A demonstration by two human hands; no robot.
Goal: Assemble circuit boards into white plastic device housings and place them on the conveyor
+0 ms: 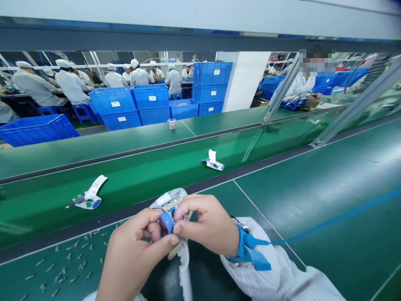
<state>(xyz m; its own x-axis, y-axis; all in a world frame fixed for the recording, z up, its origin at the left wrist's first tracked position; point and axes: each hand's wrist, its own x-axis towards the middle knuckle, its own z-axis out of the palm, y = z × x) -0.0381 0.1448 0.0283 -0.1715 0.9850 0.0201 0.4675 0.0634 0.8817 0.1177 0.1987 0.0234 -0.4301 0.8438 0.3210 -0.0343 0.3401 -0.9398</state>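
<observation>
My left hand point(138, 251) and my right hand point(206, 223) pinch a small blue plastic part point(166, 223) between their fingertips, close above the bench. A clear plastic bag point(171, 201) with small components inside sits behind the fingers and is partly hidden by them. A white strip point(184, 261) hangs down below the hands. A blue anti-static strap point(247, 251) circles my right wrist, and its blue cord point(328, 221) runs off to the right. Several small metal pieces point(62, 267) lie on the green mat point(75, 251) left of my left hand.
A green conveyor belt point(131, 196) crosses ahead, carrying small white devices with wires point(87, 194) point(213, 161). Beyond stand a small cup point(171, 123), stacked blue crates point(150, 104) and white-clad workers point(140, 76). Metal frame bars point(282, 92) rise on the right.
</observation>
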